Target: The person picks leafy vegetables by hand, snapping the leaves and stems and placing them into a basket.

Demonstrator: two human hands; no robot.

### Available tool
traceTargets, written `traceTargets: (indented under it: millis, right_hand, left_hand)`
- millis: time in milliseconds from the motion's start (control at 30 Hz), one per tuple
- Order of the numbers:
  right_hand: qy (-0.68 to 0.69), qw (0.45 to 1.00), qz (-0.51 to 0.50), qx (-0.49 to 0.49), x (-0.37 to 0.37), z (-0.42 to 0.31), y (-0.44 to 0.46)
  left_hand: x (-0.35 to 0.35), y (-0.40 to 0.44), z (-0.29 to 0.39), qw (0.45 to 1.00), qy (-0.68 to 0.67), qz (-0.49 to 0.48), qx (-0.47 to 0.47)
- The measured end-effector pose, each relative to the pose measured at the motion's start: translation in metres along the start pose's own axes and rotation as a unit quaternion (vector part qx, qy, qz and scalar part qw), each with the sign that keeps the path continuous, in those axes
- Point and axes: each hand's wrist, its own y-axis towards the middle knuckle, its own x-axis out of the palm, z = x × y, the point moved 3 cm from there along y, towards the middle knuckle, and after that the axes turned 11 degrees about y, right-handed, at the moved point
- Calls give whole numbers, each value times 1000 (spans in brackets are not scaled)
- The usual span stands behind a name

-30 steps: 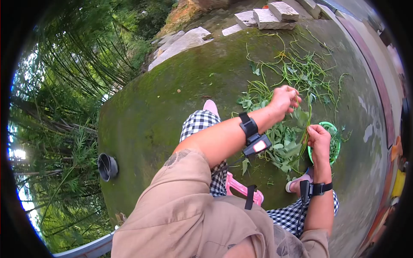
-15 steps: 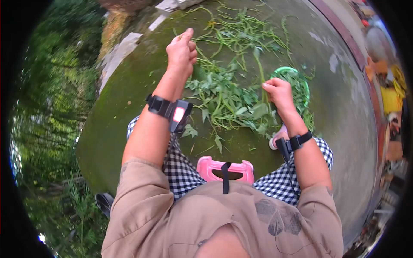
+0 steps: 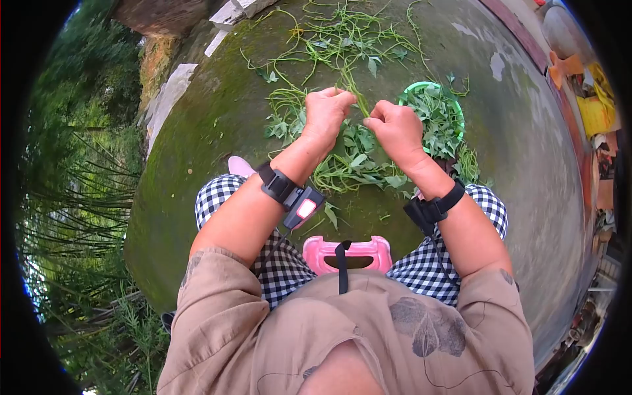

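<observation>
My left hand (image 3: 327,117) is closed, its fingertips pinched at a long green leafy vine stem (image 3: 356,94). Close by on the right, my right hand (image 3: 397,131) is also closed, thumb and finger pinching the same stem. Beneath and between both hands lies a heap of leafy green vines (image 3: 359,172). Farther out, a tangle of mostly bare stems (image 3: 342,36) spreads over the ground. Beside my right hand stands a round green basket (image 3: 460,118) filled with picked leaves (image 3: 431,108).
A pink plastic stool (image 3: 347,249) shows between my knees. The ground is mossy concrete (image 3: 191,145). Pale stone blocks (image 3: 172,92) and dense greenery (image 3: 72,197) border the left. Along the right edge are a yellow item (image 3: 596,108) and assorted clutter.
My left hand has come down and right, from far left to beside my right hand. My right hand has moved left, away from the basket, still pinching a stem.
</observation>
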Motion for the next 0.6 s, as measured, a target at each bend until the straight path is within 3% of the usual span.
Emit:
traceTargets:
  millis: [133,233,367,467,600]
  right_hand:
    - [-12,1000,0,-29,3,-6,-1]
    - [19,998,20,-54,2,-7,-1]
    - [72,995,34,-60,-5,-4,3]
    - [96,994,19,-41,-4,7,5]
    - [154,986,-36,47,-3,26,9]
  left_hand:
    - [-3,5,-4,998,9,26,48]
    - [-12,15,-10,986,69,56,141]
    - [-26,17,-5,992,-13,87,93]
    - [-40,20,-2,989,-114,94,-24]
    - [-48,30,-7,981,-187,33,-24]
